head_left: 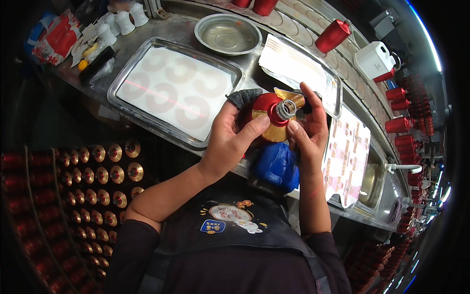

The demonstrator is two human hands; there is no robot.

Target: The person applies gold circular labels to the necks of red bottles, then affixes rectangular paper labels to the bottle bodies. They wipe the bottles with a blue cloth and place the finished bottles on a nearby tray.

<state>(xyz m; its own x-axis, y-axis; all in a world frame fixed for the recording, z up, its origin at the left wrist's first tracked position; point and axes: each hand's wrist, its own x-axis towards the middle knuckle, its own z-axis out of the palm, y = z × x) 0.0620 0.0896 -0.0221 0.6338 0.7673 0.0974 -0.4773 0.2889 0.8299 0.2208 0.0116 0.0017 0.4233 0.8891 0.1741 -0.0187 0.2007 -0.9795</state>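
Between my two hands is a red bottle (pixel 263 102) with a bare threaded glass neck, tipped so its mouth faces up toward me. A gold curved decal (pixel 275 134) lies round its shoulder, and one end of it stands up off the surface behind the neck. My left hand (pixel 229 139) is closed round the bottle's left side, its thumb pressing on the decal. On the right, my right hand (pixel 312 132) grips the other side, thumb tip at the decal near the neck. Dark cloth covers some fingers, which are partly hidden behind the bottle.
A tray (pixel 115 88) holding a white sheet with pale arc shapes lies left, a metal basin (pixel 228 51) beyond it. Printed sheets (pixel 346 159) and a sink (pixel 374 179) are at right. A conveyor (pixel 313 36) carries red bottles; a blue wrapped object (pixel 276 165) sits below my hands.
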